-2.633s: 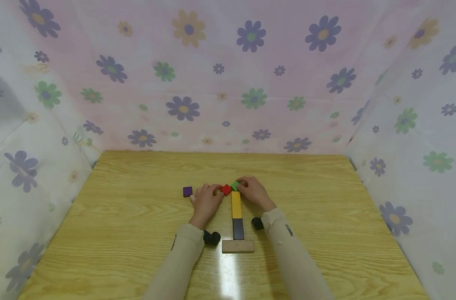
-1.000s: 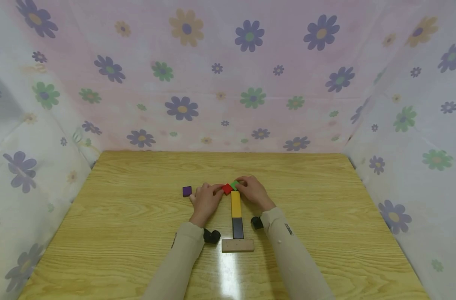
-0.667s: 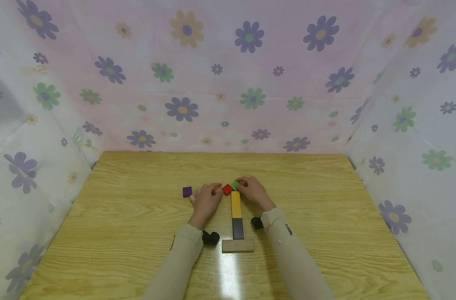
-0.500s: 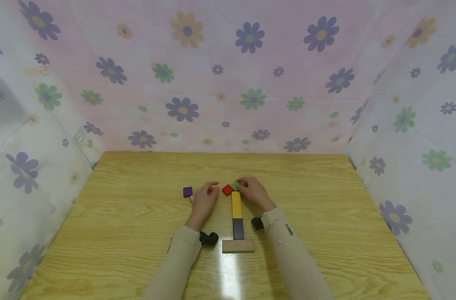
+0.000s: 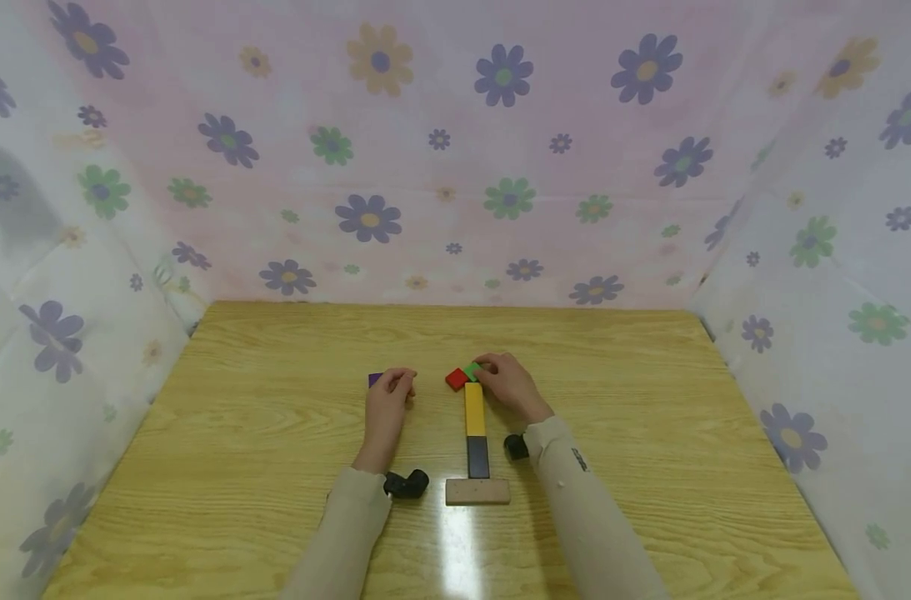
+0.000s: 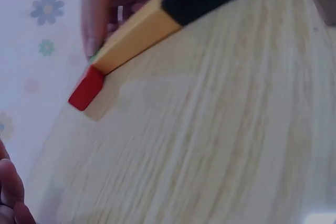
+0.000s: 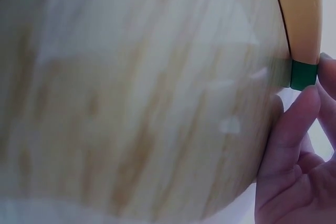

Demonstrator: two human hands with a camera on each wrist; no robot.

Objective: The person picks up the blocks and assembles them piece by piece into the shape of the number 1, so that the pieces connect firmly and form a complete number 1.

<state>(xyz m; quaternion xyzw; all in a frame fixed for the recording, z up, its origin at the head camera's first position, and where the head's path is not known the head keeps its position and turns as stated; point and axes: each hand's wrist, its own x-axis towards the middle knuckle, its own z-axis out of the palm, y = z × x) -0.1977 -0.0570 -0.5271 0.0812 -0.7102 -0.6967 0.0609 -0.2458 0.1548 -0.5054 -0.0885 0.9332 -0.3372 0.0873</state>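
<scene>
In the head view, my right hand pinches a small green block between thumb and fingertips. The right wrist view shows the fingertips at the sides of that green block, which sits at the end of a yellow bar. A red block lies at the green block's left, by the yellow block's far end. My left hand hovers over a purple block, covering most of it, its fingers loosely bent and apart from the red block.
Below the yellow block, a black block and a crosswise tan block continue the line on the wooden table. Flower-print cloth surrounds the table at the back and sides. Black wrist cameras sit on both wrists.
The red block slid right against the green one. Then my left hand let go of it and moved left to the purple block. My right hand stayed at the green block.
</scene>
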